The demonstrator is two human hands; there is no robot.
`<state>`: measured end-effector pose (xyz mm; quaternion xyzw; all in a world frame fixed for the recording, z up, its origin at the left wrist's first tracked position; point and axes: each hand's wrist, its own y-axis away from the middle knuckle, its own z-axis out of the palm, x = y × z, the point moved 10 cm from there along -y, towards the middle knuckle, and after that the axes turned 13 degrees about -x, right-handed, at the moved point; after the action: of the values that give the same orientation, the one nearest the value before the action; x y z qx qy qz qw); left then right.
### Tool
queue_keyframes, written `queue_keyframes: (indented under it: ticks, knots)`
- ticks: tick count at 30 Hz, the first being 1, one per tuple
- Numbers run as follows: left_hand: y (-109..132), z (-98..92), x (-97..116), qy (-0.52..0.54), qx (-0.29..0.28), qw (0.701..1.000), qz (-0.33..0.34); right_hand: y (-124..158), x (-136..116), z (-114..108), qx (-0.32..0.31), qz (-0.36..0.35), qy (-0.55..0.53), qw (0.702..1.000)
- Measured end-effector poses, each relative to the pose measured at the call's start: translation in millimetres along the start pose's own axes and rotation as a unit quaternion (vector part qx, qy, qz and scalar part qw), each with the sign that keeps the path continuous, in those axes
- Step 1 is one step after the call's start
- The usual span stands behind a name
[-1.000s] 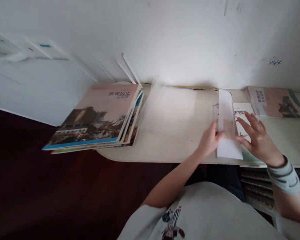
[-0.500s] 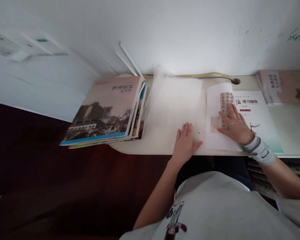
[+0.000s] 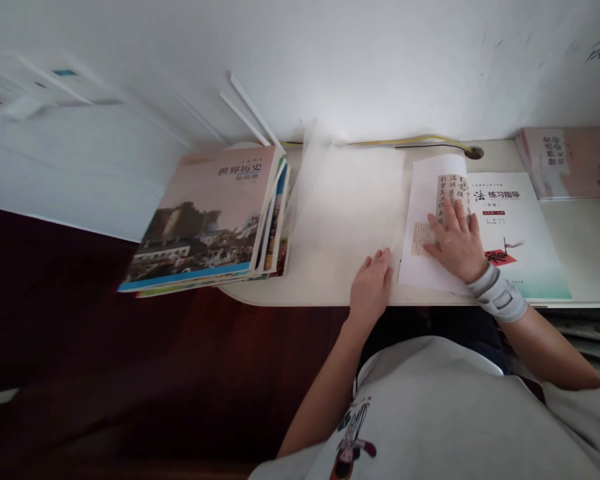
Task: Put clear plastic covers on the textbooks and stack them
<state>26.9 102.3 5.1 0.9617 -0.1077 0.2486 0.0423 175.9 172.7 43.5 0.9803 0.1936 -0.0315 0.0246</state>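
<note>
Two hands of yours at the surface [image 3: 577,257], both palm down. Your right hand [image 3: 457,247] lies on a white leaf [image 3: 427,187] printed with a strip of calligraphy and a smaller block of text; the grip is wide, fingers spread and straight, thumb out to the left. That leaf overlaps the left part of a booklet cover [image 3: 533,270], which faces up just beside it with black title characters, a red printed patch and a green lower edge. Booklet position: toward the right half of the surface, its lower edge close to your side. A grey wristband [image 3: 500,293] circles your right wrist. Your left hand [image 3: 371,288] rests near the front edge, to the left of the leaf and apart from it; the grip is unclenched, fingers extended and close together. A translucent sheet [image 3: 350,200] lies beyond it, between the leaf and the stack of books [image 3: 205,220] at your left; you cannot tell whether the left hand touches that sheet, as its near edge is faint. The stack projects past the surface's left end, a pink cover with a castle scene uppermost. Far right, a pink book [image 3: 580,163] lies near the wall [image 3: 405,60]; a yellow cable [image 3: 400,141] runs to a round hole [image 3: 474,153] behind the booklet.
</note>
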Motion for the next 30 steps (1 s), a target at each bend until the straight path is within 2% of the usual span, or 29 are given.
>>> queue_keyframes:
  ticks: [4,8,10,14,19,23,30]
  knots:
    - [3,-2.6,-1,-0.014,0.023,0.999,-0.018,1,-8,0,-0.002,-0.012,0.01,1.0]
    - [-1,-9.3,6,-0.067,0.007,0.997,-0.028,9,-36,12,-0.056,-0.138,0.037,0.988]
    - [-10,-12.3,11,-0.104,-0.012,0.994,-0.031,13,-40,18,-0.081,-0.172,0.043,0.981]
    - [-34,-15.4,16,-0.148,-0.031,0.988,-0.035,14,-30,23,-0.087,-0.163,0.053,0.981]
    - [-53,-1.5,9,-0.133,-0.08,0.987,-0.032,12,-28,24,-0.067,-0.152,0.052,0.985]
    - [-52,-5.3,6,-0.097,-0.042,0.994,-0.021,7,-29,25,-0.065,-0.126,0.037,0.989]
    - [-47,-23.3,1,-0.011,0.043,0.999,-0.003,-1,-28,27,-0.084,-0.086,0.026,0.992]
